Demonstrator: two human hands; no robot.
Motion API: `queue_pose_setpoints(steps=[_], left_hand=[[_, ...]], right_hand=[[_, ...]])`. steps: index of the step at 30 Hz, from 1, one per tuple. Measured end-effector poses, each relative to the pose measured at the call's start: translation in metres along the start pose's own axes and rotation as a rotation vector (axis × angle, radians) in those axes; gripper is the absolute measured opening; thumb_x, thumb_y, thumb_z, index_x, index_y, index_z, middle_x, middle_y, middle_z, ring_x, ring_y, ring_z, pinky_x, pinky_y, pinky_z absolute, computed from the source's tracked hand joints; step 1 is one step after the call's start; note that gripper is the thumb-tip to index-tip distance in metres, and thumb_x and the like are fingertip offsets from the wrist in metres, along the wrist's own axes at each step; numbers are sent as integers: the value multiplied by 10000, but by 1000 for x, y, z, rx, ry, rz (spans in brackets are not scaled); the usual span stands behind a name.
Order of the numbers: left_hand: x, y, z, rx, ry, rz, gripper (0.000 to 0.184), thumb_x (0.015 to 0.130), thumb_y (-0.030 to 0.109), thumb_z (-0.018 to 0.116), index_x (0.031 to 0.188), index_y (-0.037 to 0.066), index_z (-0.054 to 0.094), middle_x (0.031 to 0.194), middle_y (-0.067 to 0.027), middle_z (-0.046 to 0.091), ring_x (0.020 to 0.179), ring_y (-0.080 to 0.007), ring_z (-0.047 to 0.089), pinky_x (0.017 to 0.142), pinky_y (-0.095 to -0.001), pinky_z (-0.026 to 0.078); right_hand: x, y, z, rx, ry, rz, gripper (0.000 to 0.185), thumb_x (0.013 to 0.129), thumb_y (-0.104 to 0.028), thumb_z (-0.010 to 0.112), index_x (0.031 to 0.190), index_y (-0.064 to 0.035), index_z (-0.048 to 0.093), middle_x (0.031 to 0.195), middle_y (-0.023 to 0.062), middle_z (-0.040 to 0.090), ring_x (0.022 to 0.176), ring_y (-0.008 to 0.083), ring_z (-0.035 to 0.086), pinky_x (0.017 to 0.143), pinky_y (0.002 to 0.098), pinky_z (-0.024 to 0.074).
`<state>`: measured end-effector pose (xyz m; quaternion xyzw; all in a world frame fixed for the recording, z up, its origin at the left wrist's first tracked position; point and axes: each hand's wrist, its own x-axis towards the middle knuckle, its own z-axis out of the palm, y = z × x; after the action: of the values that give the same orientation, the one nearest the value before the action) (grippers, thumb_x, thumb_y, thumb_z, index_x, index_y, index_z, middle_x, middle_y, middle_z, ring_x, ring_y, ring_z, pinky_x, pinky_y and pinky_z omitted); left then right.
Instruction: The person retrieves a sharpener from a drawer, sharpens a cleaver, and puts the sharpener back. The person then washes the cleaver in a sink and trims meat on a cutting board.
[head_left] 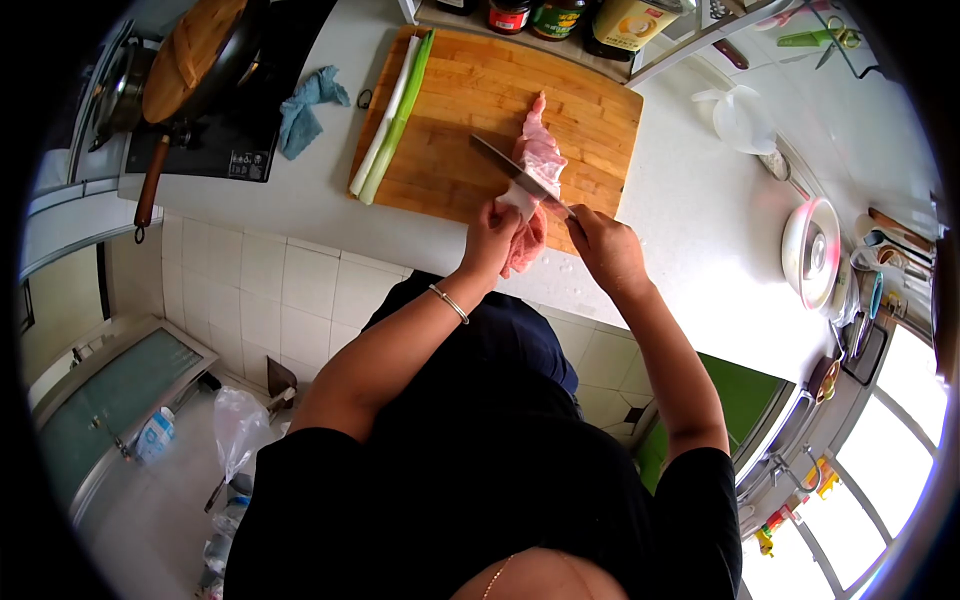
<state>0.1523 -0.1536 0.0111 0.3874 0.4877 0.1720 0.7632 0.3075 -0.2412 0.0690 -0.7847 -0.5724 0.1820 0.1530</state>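
Note:
A long strip of raw meat lies across the right part of the wooden cutting board. My right hand is closed round the handle of a kitchen knife, whose blade lies slantwise over the meat. On the near side of the blade, my left hand grips the meat's near end. A reddish flap by its fingers hangs over the board's front edge. Two leek pieces, one white and one green, lie side by side along the board's left edge.
A blue cloth lies between the board and the black stove, where a wok has its handle out front. Jars and a yellow-labelled bottle stand behind the board. A white bowl sits far right.

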Motion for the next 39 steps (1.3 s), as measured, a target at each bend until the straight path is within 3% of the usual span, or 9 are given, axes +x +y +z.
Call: queue_pose_setpoints(steps=[3,7,10,13,14,18,22,28,39], left_hand=[[12,-25,-7,-77,102,-26,220,891,204,556,1012,28,499,793,-57,577,645,-126,580,538,-271,510],[11,-24,-8,-257,80,-37,189,871,184,554,952,14,537,809,-51,595,671,-139,593,519,-289,504],[12,9,-22,-490,-226,-461,237,892,255,499,862,32,574,815,-82,630,714,-179,626,635,-331,527],[48,24,-51,-403,-900,-698,244,890,278,522,933,54,611,878,-62,665,808,-180,648,731,-340,534],[47,28,-49,-403,-899,-699,244,890,278,522,933,54,611,878,-62,665,808,-180,648,731,-340,534],[26,40,-30,25,-207,-550,189,917,198,498,948,38,596,876,-47,657,781,-142,643,720,-302,534],[25,-27,-30,-96,-89,-198,140,915,112,507,936,-13,567,874,-91,627,733,-143,619,674,-282,527],[22,-70,-32,-342,-71,-187,175,918,148,522,904,-25,553,819,-84,609,685,-138,597,640,-280,521],[21,-83,-31,-108,9,-22,270,896,236,576,990,-18,576,872,-59,615,758,-112,550,682,-290,461]], right_hand=[[0,-2,7,-33,19,-74,127,869,-200,537,935,-94,560,716,113,618,622,304,611,538,400,495],[4,-9,3,-91,-89,-78,131,869,-190,546,936,-78,559,733,126,611,649,326,601,558,409,489],[15,-16,-10,-44,-112,-95,118,865,-174,546,907,-64,546,703,138,603,639,339,592,556,426,474],[28,-15,-18,-48,-109,-124,108,867,-170,535,874,-63,538,661,140,599,610,335,590,545,431,469],[30,-15,-19,-58,-90,-159,101,868,-167,525,861,-67,538,639,130,602,591,322,596,533,427,472],[22,-12,-8,-53,-41,-169,91,858,-163,535,877,-75,544,646,122,596,578,310,599,526,416,476],[2,-9,16,-156,-77,-156,122,860,-176,547,952,-105,585,700,101,598,617,292,613,529,388,502],[-20,-10,41,-150,-61,-100,131,856,-172,552,962,-108,596,719,95,606,636,289,614,554,376,506],[-31,-5,38,-88,-92,-116,136,845,-197,562,937,-121,626,662,90,586,591,291,602,523,384,503]])
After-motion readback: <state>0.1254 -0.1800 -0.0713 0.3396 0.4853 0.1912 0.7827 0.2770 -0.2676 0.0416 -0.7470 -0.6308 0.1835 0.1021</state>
